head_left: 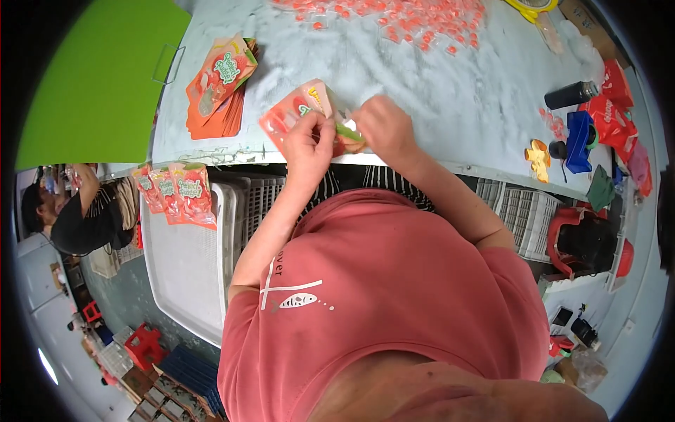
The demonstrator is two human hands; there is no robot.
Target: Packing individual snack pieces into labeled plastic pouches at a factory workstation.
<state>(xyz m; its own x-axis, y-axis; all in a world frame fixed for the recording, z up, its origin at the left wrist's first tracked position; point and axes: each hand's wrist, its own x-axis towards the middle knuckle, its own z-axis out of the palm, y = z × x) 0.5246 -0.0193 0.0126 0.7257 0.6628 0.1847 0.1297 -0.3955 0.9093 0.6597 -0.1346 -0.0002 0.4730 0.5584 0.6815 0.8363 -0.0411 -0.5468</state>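
Note:
A red and pink printed pouch (283,118) with a green strip lies at the table's near edge, right in front of me. My left hand (309,146) pinches it, thumb and fingers closed on its near part. My right hand (387,130) is curled beside the pouch's right end, close to the green strip. Its fingers are smeared by motion, so I cannot see whether they grip anything. A fanned stack of similar flat pouches (223,79) lies to the left. Small wrapped red candies (429,20) are spread across the far side of the table.
Several pouches (184,191) rest on a white tray (184,271) below the table at left. A green board (98,77) borders the table. At right stand a black bottle (571,95), a blue tape dispenser (579,142) and red bags (609,121). Another person (84,218) is at far left.

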